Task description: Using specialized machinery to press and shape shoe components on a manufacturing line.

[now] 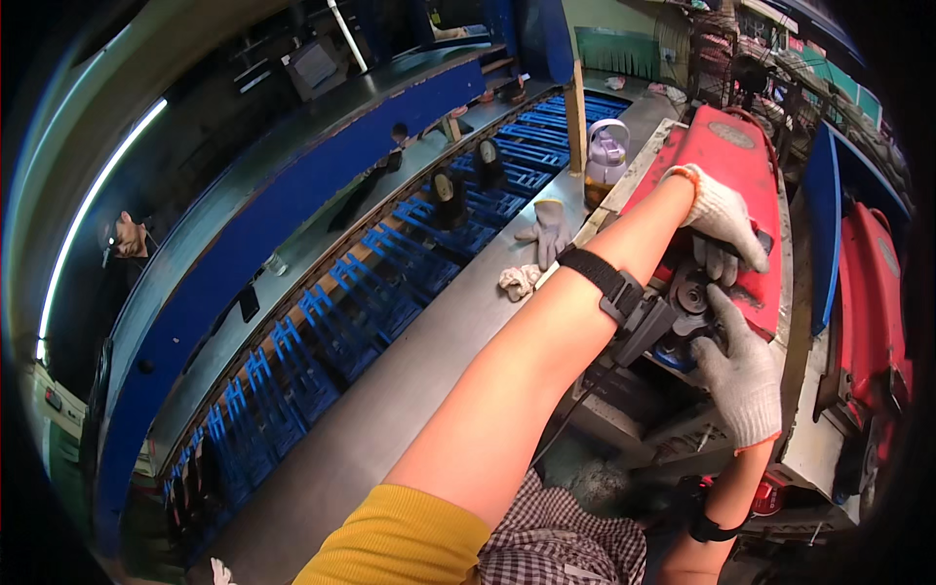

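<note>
My left hand, in a white knit glove with grey fingertips, reaches over a red machine housing with an oval plate on top. Its fingers curl down at the housing's near end beside a dark part; what they grip is mostly hidden. Just below it, my right hand, gloved alike, has thumb and forefinger on either side of a round grey metal part with a hole in its middle. Under that part some blue metal shows. Both forearms wear black straps, and a small device sits on the left one.
A grey work glove and a crumpled white glove lie on the metal bench. Beyond stand a lilac jug and a row of blue metal racks. Another red housing is at right. A person is at far left.
</note>
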A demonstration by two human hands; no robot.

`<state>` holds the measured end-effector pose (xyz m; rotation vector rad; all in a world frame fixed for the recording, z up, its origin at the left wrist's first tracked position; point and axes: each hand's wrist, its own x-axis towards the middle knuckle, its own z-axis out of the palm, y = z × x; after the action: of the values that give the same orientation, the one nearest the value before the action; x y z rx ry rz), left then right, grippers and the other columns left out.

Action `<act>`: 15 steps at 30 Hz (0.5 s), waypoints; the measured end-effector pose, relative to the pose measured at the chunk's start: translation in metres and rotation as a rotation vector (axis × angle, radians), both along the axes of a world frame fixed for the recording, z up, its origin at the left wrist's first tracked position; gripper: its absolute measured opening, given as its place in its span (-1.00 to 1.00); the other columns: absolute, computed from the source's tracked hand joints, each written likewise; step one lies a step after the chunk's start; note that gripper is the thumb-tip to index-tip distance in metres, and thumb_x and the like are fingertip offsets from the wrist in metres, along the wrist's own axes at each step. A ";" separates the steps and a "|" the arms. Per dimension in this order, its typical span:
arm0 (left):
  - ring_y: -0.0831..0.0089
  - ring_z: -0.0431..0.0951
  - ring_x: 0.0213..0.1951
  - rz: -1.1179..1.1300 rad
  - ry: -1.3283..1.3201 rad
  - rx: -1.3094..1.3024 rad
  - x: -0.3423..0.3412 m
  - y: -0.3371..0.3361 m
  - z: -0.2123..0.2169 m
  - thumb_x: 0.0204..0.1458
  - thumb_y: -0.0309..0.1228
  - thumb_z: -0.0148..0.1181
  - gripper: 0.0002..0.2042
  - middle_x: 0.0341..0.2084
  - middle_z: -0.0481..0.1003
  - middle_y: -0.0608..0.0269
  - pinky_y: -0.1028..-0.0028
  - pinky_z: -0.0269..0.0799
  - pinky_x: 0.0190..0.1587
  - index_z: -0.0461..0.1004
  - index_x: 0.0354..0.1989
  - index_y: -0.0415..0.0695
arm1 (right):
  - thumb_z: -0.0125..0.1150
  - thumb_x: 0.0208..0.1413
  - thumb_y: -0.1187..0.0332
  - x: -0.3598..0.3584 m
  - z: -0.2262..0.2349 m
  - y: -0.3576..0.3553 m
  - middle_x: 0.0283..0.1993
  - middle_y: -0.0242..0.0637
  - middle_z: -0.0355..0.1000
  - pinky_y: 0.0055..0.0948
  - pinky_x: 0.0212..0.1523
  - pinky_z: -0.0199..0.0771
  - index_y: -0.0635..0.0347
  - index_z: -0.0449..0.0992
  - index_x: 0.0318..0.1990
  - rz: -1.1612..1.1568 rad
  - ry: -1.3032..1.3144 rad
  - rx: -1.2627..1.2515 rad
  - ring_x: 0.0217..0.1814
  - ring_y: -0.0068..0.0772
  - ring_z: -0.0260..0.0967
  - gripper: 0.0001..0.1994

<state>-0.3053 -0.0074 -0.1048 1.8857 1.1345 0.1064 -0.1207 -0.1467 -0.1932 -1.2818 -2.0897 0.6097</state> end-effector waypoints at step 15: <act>0.38 0.76 -0.29 -0.005 0.035 -0.027 0.001 -0.008 0.008 0.35 0.12 0.14 -0.45 -0.18 0.77 0.17 0.38 0.68 -0.17 0.65 0.10 -0.17 | 0.34 0.18 0.17 0.002 0.000 -0.002 0.01 0.08 0.66 -0.04 0.11 0.60 -0.08 0.48 0.43 -0.037 -0.072 0.059 0.03 0.13 0.65 -0.38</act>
<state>-0.3045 -0.0152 -0.0963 1.8729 1.1489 0.0551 -0.1191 -0.1488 -0.1935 -1.3233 -2.1218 0.4883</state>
